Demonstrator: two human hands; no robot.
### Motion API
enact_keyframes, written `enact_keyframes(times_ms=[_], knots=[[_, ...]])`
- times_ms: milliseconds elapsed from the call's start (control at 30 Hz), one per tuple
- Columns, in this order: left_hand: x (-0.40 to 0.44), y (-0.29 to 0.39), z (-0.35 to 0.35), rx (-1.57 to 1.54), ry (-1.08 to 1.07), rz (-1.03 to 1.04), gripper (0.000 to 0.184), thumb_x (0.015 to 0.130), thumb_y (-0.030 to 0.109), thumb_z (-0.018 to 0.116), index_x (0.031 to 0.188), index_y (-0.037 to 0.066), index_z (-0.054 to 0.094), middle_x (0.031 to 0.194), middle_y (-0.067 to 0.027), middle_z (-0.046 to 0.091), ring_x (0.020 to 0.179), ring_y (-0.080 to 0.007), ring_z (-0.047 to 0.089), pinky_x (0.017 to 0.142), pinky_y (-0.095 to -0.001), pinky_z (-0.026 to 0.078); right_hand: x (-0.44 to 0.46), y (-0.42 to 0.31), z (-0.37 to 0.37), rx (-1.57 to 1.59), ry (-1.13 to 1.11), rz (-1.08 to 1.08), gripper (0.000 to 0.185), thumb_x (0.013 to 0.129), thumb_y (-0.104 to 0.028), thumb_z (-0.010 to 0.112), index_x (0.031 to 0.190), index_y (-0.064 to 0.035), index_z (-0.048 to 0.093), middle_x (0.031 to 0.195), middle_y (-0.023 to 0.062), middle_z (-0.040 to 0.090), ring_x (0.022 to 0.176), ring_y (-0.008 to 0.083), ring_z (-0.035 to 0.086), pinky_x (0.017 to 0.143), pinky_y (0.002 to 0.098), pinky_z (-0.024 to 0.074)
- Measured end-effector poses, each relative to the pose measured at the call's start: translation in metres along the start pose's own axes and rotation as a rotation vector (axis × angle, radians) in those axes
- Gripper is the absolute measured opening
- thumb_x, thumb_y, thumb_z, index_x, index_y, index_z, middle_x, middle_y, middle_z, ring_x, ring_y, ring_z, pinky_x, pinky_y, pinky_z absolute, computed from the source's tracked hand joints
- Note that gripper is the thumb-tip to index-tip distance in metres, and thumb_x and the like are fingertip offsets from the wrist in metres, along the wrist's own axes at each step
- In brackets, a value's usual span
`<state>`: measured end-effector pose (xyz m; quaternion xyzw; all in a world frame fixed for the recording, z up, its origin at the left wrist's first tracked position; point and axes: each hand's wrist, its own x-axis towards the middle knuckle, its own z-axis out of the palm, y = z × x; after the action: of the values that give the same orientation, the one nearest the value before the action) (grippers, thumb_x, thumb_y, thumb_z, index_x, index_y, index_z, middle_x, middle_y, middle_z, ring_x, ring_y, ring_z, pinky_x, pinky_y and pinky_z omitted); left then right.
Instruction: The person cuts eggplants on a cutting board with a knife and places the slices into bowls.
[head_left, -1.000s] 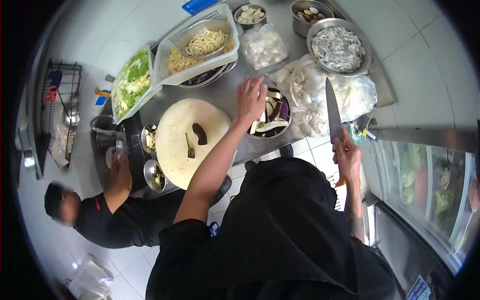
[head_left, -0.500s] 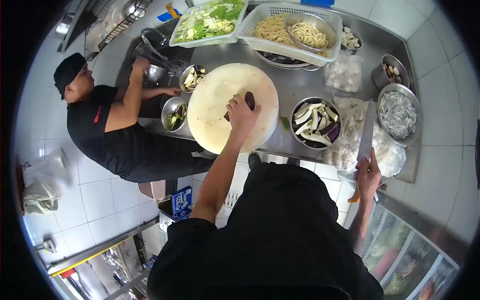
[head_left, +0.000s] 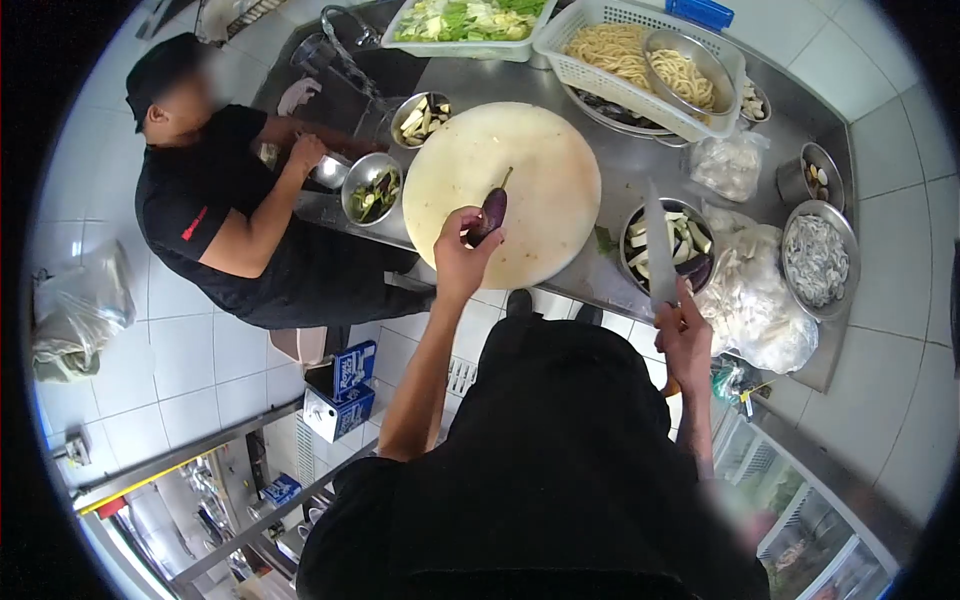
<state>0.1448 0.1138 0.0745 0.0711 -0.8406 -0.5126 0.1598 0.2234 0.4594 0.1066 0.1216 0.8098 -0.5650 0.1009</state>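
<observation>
A small purple eggplant (head_left: 491, 212) with a long stem is pinched in my left hand (head_left: 465, 250), over the near half of the round pale chopping board (head_left: 545, 150). My right hand (head_left: 686, 335) grips a large kitchen knife (head_left: 659, 250) by its handle, the blade pointing away from me. That blade crosses in front of a steel bowl (head_left: 632, 268) of cut eggplant, to the right of the board. A green leaf scrap (head_left: 604, 240) lies between bowl and board.
To the left a co-worker (head_left: 230, 190) handles a metal container at the sink. Bowls of cut vegetables (head_left: 373, 195) stand near the board's left edge. Behind are a noodle basket (head_left: 640, 110) and a tray of greens (head_left: 470, 45). Bagged food (head_left: 760, 290) and a bowl of pale strips (head_left: 820, 260) sit right.
My left hand has lifted the eggplant and turned it stem-away. The knife has swung left, from beside the bags to the eggplant bowl. The co-worker's arms have drawn back from the tap.
</observation>
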Motion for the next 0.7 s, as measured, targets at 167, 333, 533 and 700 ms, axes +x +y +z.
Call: enact_keyframes(times_ms=[167,333,533,700], knots=[[-0.001,-0.039,-0.048,0.234,-0.443,0.132,0.038,0.077,0.002,0.081,0.112,0.007,0.067,0.118,-0.0147,0.059,0.108,-0.0316,0.060,0.095,-0.0395,0.050,0.014,-0.022,0.042,-0.240,-0.157,-0.227,0.053,0.096,-0.009,0.061,0.147,-0.0100,0.051,0.077,0.0122,0.060,0.064,0.0200,0.057,0.062,0.0349,0.0478],[-0.014,-0.043,-0.050,0.238,-0.294,-0.001,0.034,0.077,0.007,0.083,0.108,0.008,0.068,0.132,-0.0153,0.049,0.121,-0.0350,0.052,0.100,-0.0420,0.048,0.029,-0.034,0.085,-0.490,-0.374,-0.472,0.057,0.094,-0.011,0.061,0.149,-0.0144,0.045,0.087,0.0251,0.060,0.085,0.0452,0.063,0.079,0.0539,0.0509],[-0.037,-0.061,-0.020,0.152,0.047,0.204,0.024,0.080,0.006,0.079,0.102,0.004,0.070,0.108,-0.0128,0.062,0.097,-0.0310,0.061,0.085,-0.0406,0.054,0.030,-0.048,0.115,-0.772,-0.451,-0.381,0.057,0.098,-0.017,0.055,0.152,-0.0211,0.039,0.093,0.0279,0.059,0.082,0.0497,0.064,0.075,0.0570,0.0531],[-0.016,-0.067,-0.010,0.167,0.025,0.335,0.020,0.084,0.004,0.073,0.104,0.005,0.071,0.105,-0.0131,0.062,0.099,-0.0320,0.061,0.085,-0.0413,0.054,0.025,-0.058,0.119,-0.919,-0.475,-0.293,0.057,0.098,-0.017,0.055,0.152,-0.0200,0.037,0.092,0.0288,0.059,0.081,0.0495,0.065,0.073,0.0584,0.0534]])
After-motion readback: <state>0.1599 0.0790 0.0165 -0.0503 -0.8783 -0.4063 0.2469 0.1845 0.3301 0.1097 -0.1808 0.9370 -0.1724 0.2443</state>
